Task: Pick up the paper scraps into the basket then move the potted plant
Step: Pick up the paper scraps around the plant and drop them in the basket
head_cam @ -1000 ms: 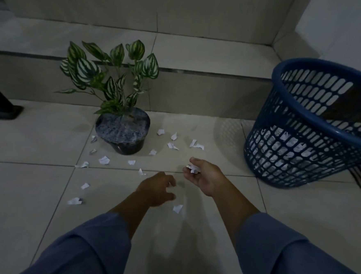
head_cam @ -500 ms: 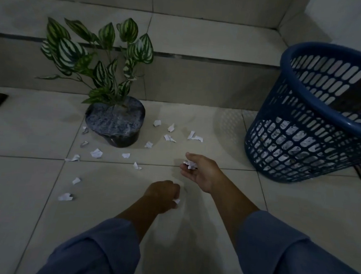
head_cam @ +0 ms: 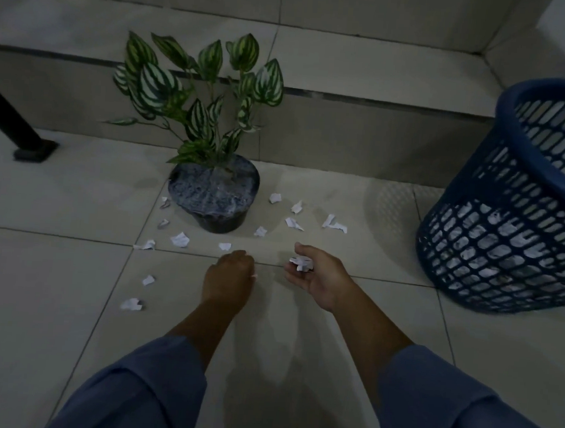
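Several white paper scraps (head_cam: 179,239) lie scattered on the tiled floor around a potted plant (head_cam: 213,192) with striped green leaves in a dark pot. My left hand (head_cam: 228,278) is fisted low over the floor, a sliver of white paper showing at its fingers. My right hand (head_cam: 317,276) is cupped palm up beside it, holding a small bunch of scraps (head_cam: 301,262). A blue plastic basket (head_cam: 515,210) stands at the right, with crumpled paper visible through its lattice.
A tiled step (head_cam: 363,142) rises right behind the plant and basket. A black furniture leg (head_cam: 16,121) with a foot stands at the far left. Bare tiles stretch in front of my arms.
My left hand closed on the scrap lying near my right wrist and lifted it forward toward the plant; that scrap is gone from the floor. My right hand stayed cupped with its scraps.
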